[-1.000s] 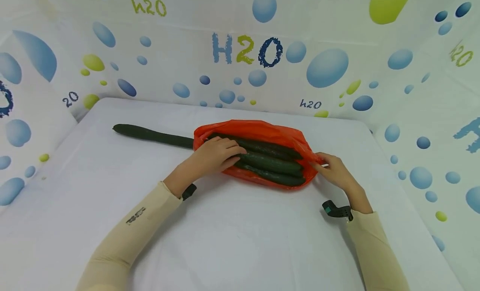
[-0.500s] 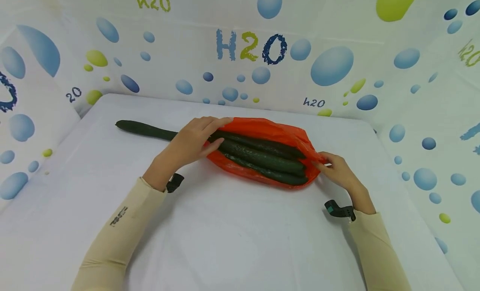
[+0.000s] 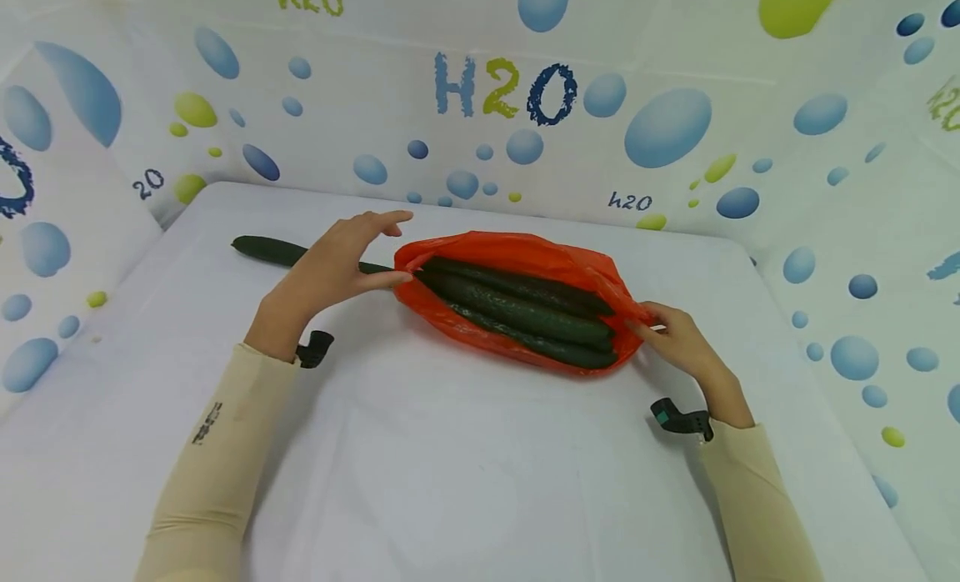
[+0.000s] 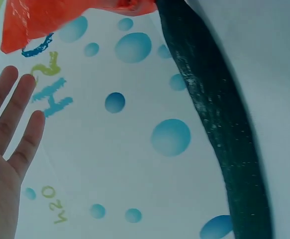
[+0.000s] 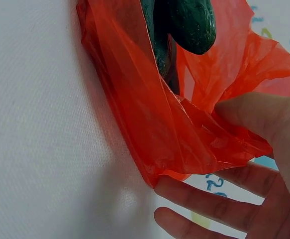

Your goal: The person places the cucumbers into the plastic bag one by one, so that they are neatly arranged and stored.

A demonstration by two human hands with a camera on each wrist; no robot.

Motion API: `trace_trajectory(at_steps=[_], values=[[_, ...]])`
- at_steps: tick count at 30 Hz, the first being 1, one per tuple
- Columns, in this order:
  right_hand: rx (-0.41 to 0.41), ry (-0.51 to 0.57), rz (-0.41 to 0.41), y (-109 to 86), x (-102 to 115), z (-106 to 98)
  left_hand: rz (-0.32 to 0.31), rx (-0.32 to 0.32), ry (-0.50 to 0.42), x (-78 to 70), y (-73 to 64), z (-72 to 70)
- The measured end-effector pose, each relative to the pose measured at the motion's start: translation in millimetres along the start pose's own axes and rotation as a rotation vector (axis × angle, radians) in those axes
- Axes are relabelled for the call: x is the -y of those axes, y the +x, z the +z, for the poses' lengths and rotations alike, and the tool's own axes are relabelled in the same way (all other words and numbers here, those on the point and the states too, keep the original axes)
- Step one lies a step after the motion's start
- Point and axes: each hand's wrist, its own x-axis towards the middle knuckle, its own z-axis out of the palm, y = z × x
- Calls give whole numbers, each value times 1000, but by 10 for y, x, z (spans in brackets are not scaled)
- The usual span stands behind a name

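Note:
An orange-red plastic bag (image 3: 495, 242) lies open on the table with several dark green cucumbers (image 3: 517, 307) side by side in it. Another long cucumber (image 3: 262, 248) lies outside, to the bag's left, its right end close to the bag's left edge. Over this loose cucumber is my left hand (image 3: 322, 265), thumb and fingers spread, holding nothing. The left wrist view shows the cucumber (image 4: 209, 109) well apart from those fingers. At the bag's right end my right hand (image 3: 678, 340) pinches the plastic edge between thumb and fingers; cucumber ends show inside the bag (image 5: 130, 109).
A white cloth covers the table (image 3: 465, 465). Behind it and at both sides hangs a white curtain (image 3: 337, 90) with blue and green drops and H2O lettering. Each wrist wears a small black camera on a band.
My left hand has moved off the cucumbers in the bag, leftward to above the loose cucumber, and its fingers have spread. My right hand keeps its hold on the bag's edge.

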Motion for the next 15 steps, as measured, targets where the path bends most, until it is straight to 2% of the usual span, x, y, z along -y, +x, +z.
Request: trace_trajectory(at_steps=[3,5,7,12,15], values=[[13,12,11,12,-4,1,-113,64,-49,60,-34,-14],[18,13,17,16,-6,1,-147,90,-67,93,-51,-12],[18,13,16,17,-10,1,-146,94,-82,143,-67,3],[9,19,-8,17,-28,-1,-95,69,-104,300,-110,37],[15,25,-8,18,-36,10,-135,124,-109,395,-162,51]])
